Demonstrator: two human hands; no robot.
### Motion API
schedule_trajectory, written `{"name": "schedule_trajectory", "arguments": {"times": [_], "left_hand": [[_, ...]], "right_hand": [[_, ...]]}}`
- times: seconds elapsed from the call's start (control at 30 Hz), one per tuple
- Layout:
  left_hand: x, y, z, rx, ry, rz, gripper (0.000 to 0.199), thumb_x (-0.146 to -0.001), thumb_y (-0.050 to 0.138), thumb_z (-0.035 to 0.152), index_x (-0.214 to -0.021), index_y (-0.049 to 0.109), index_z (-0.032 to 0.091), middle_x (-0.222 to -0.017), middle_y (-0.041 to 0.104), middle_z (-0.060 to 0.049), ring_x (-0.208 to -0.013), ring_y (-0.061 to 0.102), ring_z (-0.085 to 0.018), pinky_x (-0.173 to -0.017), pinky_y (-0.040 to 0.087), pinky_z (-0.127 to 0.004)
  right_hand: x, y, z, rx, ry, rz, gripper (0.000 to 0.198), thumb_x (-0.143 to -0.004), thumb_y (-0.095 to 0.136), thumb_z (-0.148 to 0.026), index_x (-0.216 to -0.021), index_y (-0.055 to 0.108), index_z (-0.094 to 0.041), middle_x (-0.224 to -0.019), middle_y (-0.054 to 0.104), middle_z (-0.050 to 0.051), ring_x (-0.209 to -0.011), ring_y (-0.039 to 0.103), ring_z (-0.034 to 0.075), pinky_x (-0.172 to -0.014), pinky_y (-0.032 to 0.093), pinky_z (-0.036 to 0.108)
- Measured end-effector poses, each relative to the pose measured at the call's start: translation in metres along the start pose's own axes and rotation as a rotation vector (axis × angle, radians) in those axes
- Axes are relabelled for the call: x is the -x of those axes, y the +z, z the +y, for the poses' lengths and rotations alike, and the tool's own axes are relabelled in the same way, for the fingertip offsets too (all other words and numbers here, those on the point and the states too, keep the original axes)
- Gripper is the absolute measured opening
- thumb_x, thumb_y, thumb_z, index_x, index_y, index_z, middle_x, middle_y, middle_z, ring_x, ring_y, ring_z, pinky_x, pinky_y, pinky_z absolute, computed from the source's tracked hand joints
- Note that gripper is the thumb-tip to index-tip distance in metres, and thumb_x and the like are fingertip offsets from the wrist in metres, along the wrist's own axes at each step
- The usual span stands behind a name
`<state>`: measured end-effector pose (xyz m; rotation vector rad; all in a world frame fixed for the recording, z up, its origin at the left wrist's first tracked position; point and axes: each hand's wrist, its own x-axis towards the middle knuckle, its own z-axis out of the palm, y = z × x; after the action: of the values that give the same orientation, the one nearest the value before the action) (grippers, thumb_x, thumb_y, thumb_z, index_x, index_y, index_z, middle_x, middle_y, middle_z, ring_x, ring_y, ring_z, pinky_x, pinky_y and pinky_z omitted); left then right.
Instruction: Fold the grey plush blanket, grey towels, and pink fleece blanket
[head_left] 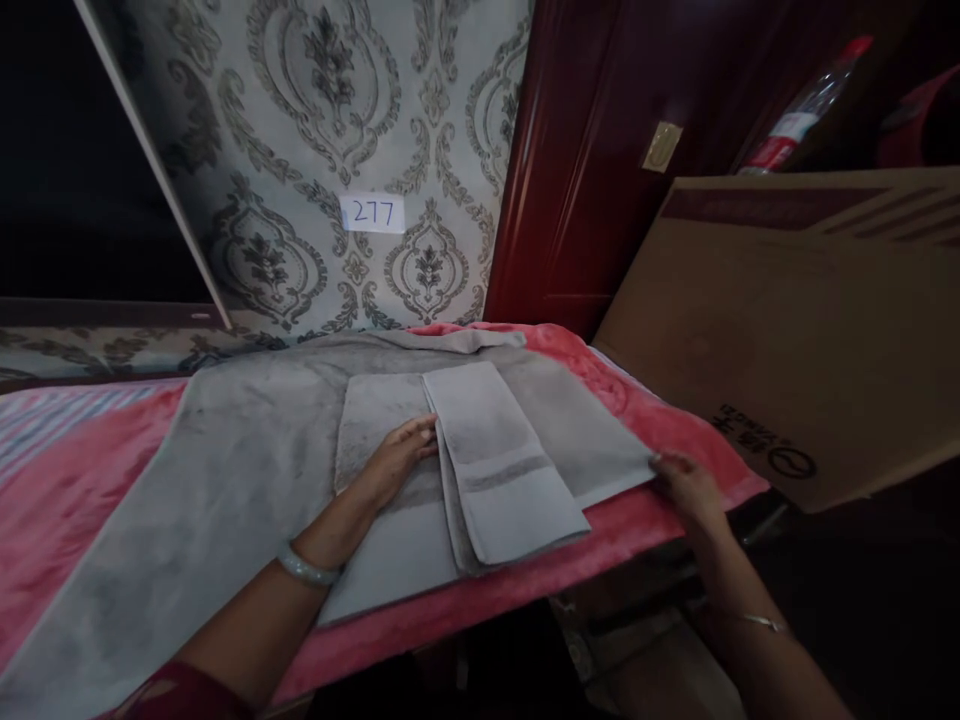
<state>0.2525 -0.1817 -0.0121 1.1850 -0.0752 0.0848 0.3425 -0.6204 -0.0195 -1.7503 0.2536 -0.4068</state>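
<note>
A large grey towel [247, 470] is spread over a pink plush blanket [540, 545], with its right part reaching toward the front edge. On top lies a smaller grey towel [495, 415], partly folded, with a darker band across it and a narrow folded panel at its right. My left hand [401, 460] rests over this smaller towel, fingers stretched out, their tips at the left edge of the narrow panel. At the right, my right hand [684, 485] pinches the corner of the large grey towel; part of its fingers is hidden.
A big cardboard box [787, 320] stands at the right, with a plastic bottle [802, 120] behind it. Patterned wallpaper bears a paper label [373, 212] reading 277. A dark screen [97, 180] is at the left, beside a dark red door [577, 170] farther right.
</note>
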Motion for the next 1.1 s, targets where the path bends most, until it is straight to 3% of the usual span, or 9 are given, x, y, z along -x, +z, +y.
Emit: {"name": "schedule_trajectory", "arguments": {"times": [0.07,0.13,0.23,0.3,0.4,0.53,0.73,0.93,1.1], "left_hand": [[0.000,0.000,0.000,-0.013,0.000,-0.004,0.046,-0.074,0.082,0.039,-0.113,0.074,0.016,-0.119,0.073,-0.015,-0.118,0.064,-0.032,-0.102,0.045,-0.045],[0.001,0.002,0.001,-0.022,0.004,-0.001,0.047,-0.074,0.082,0.040,-0.114,0.073,0.016,-0.120,0.073,-0.015,-0.118,0.064,-0.032,-0.102,0.045,-0.045],[0.000,0.003,0.001,-0.028,0.002,0.023,0.052,-0.073,0.083,0.040,-0.116,0.071,0.015,-0.120,0.072,-0.016,-0.117,0.064,-0.031,-0.101,0.046,-0.044],[-0.001,0.004,0.002,-0.026,-0.012,0.037,0.053,-0.071,0.083,0.038,-0.116,0.070,0.015,-0.119,0.073,-0.015,-0.113,0.066,-0.029,-0.098,0.048,-0.042],[-0.005,0.005,0.008,-0.001,-0.043,0.044,0.053,-0.067,0.084,0.033,-0.115,0.067,0.015,-0.112,0.074,-0.013,-0.100,0.069,-0.025,-0.090,0.053,-0.038],[-0.011,0.012,0.018,-0.027,-0.137,0.063,0.063,-0.070,0.081,0.029,-0.127,0.057,0.017,-0.097,0.075,-0.007,-0.076,0.071,-0.020,-0.069,0.057,-0.033],[-0.013,0.030,0.017,-0.213,-0.253,0.099,0.074,-0.074,0.074,0.025,-0.139,0.039,0.019,-0.069,0.067,0.003,-0.053,0.065,-0.018,-0.051,0.053,-0.028],[-0.008,0.033,0.009,-0.217,-0.218,0.183,0.051,-0.075,0.074,0.029,-0.116,0.046,0.021,-0.067,0.066,0.003,-0.048,0.062,-0.017,-0.048,0.052,-0.027],[0.000,0.034,0.006,-0.246,-0.249,0.100,0.078,-0.074,0.080,0.033,-0.139,0.039,0.021,-0.069,0.065,0.003,-0.050,0.062,-0.017,-0.049,0.051,-0.027]], "right_hand": [[-0.001,-0.012,0.019,0.036,0.101,-0.050,0.035,-0.062,0.069,-0.038,-0.091,0.061,-0.020,-0.072,0.065,0.004,-0.063,0.061,0.022,-0.061,0.056,0.036],[0.006,-0.013,0.024,0.150,0.056,-0.034,0.038,-0.066,0.064,-0.035,-0.100,0.063,-0.018,-0.085,0.070,0.009,-0.072,0.065,0.024,-0.071,0.058,0.040],[0.029,0.000,0.007,0.352,-0.216,0.065,0.042,-0.076,0.057,-0.038,-0.110,0.065,-0.014,-0.111,0.068,0.018,-0.093,0.066,0.029,-0.086,0.056,0.046],[0.055,0.016,-0.011,0.369,-0.419,0.016,0.038,-0.084,0.052,-0.043,-0.108,0.067,-0.017,-0.116,0.067,0.018,-0.100,0.065,0.029,-0.087,0.055,0.045],[0.109,0.044,-0.038,0.284,-0.707,-0.341,0.027,-0.093,0.053,-0.043,-0.100,0.070,-0.024,-0.112,0.069,0.013,-0.109,0.063,0.028,-0.095,0.053,0.044],[0.175,0.076,-0.062,0.282,-0.949,-0.714,0.041,-0.092,0.063,-0.036,-0.131,0.062,-0.026,-0.139,0.059,0.012,-0.130,0.052,0.030,-0.109,0.044,0.053],[0.195,0.092,-0.050,0.391,-0.903,-0.847,0.066,-0.088,0.067,-0.022,-0.150,0.045,-0.023,-0.155,0.044,0.015,-0.141,0.042,0.031,-0.114,0.041,0.057],[0.194,0.088,-0.040,0.351,-0.938,-0.830,0.033,-0.093,0.060,-0.020,-0.125,0.066,-0.020,-0.133,0.064,0.012,-0.135,0.051,0.030,-0.111,0.046,0.053],[0.200,0.097,-0.051,0.145,-0.873,-0.611,0.024,-0.100,0.045,-0.018,-0.108,0.067,-0.022,-0.102,0.073,0.009,-0.098,0.069,0.021,-0.090,0.057,0.038]]}}
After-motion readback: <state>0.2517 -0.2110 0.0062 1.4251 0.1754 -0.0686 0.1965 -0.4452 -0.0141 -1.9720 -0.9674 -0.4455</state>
